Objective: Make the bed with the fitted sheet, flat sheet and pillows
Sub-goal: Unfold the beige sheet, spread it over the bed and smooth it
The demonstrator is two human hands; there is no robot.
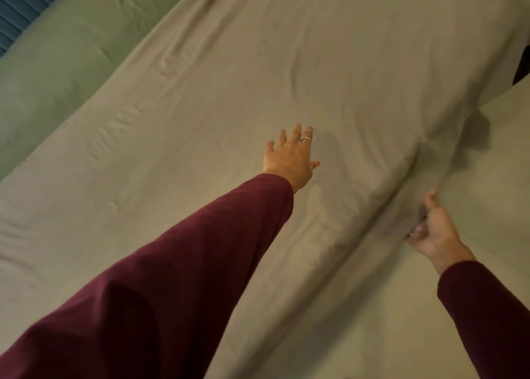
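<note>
Five fingers of the left hand lie straight and slightly spread, palm down, flat on the top of the tan flat sheet, with a thin ring on one finger. The right hand is at the near side of the bed, its fingers curled into the hanging fold of the same sheet and its thumb raised against the cloth (how much fabric it has gathered is hidden by the fold). Both arms wear dark red sleeves, the left one stretched far across the bed. Outward from the hands, the flat sheet covers most of the mattress top, with shallow creases running near its far edge and a deeper crease dropping over the side by the right hand. Beyond the sheet's far edge a strip of pale green fitted sheet shows uncovered. Past that, in the upper left corner, stands a blue ribbed surface. A pale floor lies beside the bed at lower right.
</note>
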